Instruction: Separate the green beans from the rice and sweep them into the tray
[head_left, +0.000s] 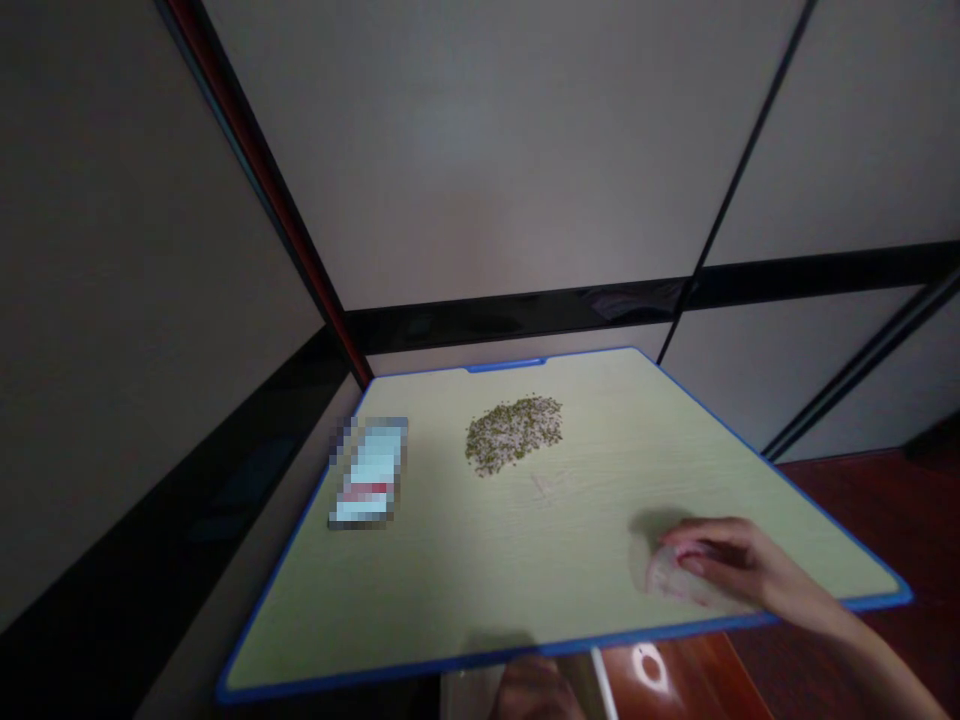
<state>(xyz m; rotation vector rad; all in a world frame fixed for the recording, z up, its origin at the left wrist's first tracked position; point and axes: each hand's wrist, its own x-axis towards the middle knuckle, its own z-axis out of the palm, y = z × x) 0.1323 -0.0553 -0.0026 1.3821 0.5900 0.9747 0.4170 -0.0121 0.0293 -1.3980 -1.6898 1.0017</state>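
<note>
My right hand (724, 560) rests near the front right of a pale table top (585, 560) with a blue rim. Its fingers are closed on a thin, see-through plastic bag (664, 585) with reddish marks, which is partly blurred. Toward the back middle of the table, apart from the hand, lies a flat patch of small green and pale seeds or beans (514, 432). My left hand cannot be made out. A dark brown rounded shape (536, 690), unclear in kind, shows below the front edge.
A phone (371, 475) with a blurred-out bright screen lies at the table's left side. A blue handle (506, 365) sits on the far rim. Pale cabinet panels (487, 180) with a black band stand behind, and a dark wall closes the left. Reddish-brown floor shows at right.
</note>
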